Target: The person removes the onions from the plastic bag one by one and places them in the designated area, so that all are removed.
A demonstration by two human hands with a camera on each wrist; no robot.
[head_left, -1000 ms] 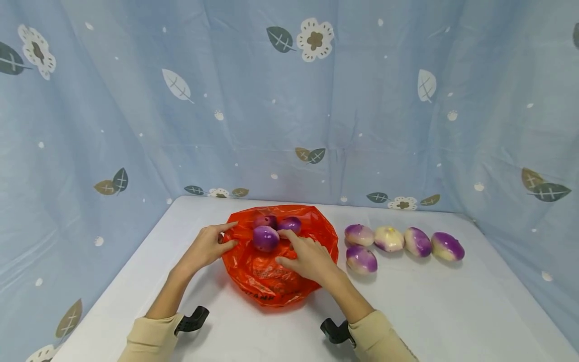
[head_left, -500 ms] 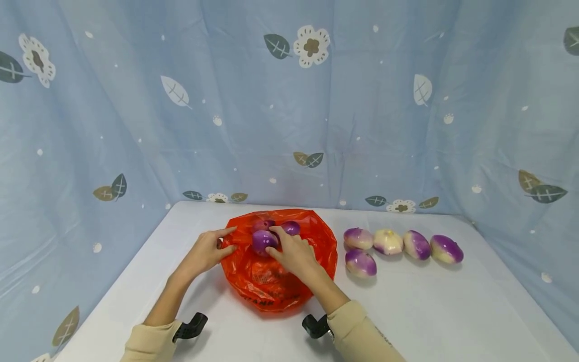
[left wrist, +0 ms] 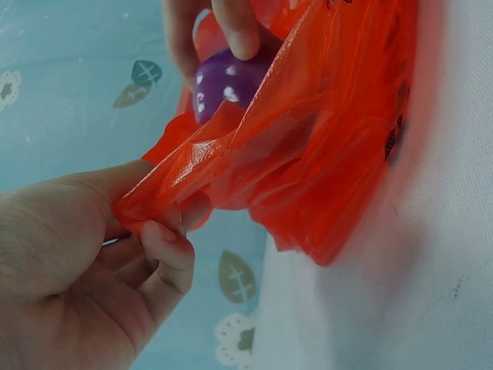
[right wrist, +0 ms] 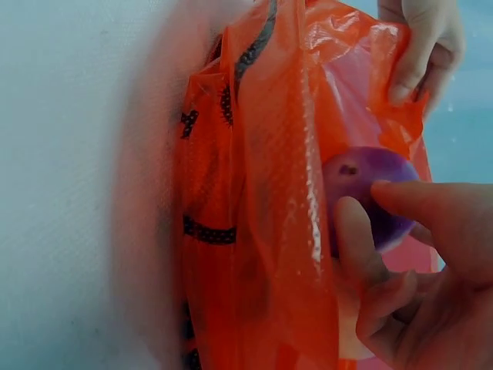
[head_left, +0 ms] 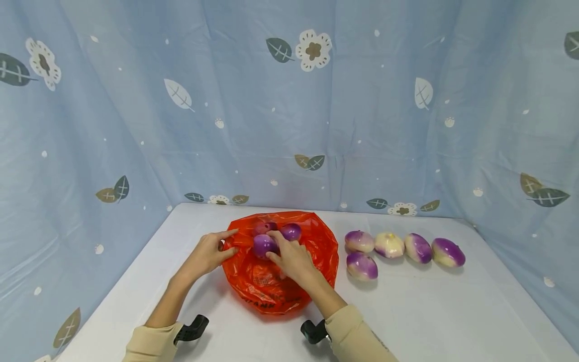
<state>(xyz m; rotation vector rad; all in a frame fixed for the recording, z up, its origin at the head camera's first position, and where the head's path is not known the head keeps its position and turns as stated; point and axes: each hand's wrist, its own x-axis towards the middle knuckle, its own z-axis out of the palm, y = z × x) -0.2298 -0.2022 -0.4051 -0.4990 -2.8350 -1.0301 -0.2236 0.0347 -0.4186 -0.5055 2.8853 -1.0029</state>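
A red plastic bag stands with its mouth spread open on the white table. My left hand pinches the bag's left rim between thumb and fingers, as the left wrist view also shows. Inside the bag, my right hand holds a glossy purple onion between thumb and fingers. Its small brown end spot shows in the right wrist view. Behind it in the bag lie a reddish-purple onion and another purple onion. The bag's lower contents are partly hidden.
To the right of the bag, several purple-and-white onions lie in a row, with one purple-and-white onion in front. A blue patterned curtain hangs behind the table. Black wrist mounts stick out at both forearms.
My right hand has moved left, from beside the front purple onion to a grip on it. My left hand keeps its hold on the bag's rim. The head view has tilted slightly.
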